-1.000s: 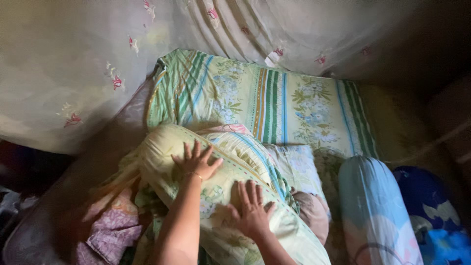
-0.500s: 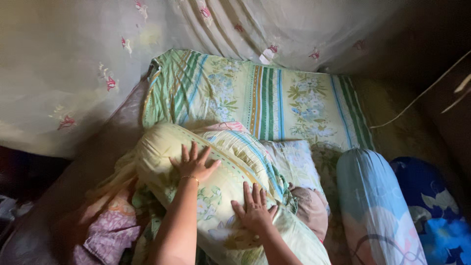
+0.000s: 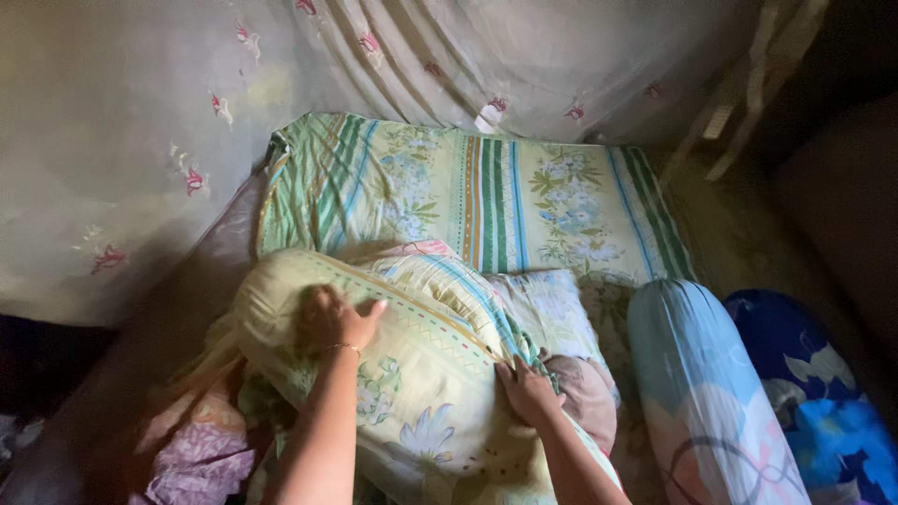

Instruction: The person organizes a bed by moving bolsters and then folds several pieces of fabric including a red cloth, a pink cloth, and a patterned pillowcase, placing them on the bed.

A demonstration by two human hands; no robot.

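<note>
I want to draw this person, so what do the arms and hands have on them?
Both arms are bare, with no sleeves or gloves showing. The left hand has a thin bracelet around its wrist. The right hand shows nothing worn. No rings can be made out.

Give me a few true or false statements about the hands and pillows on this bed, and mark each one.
1. Both hands rest on the yellow floral pillow. True.
2. The left hand holds a phone. False: it lies on the pillow, holding nothing.
3. A light blue bolster lies to the right of the right hand. True.
4. The green striped mattress is plain white. False: it is striped and flowered.
5. A netted curtain hangs behind the bed. True.
</note>
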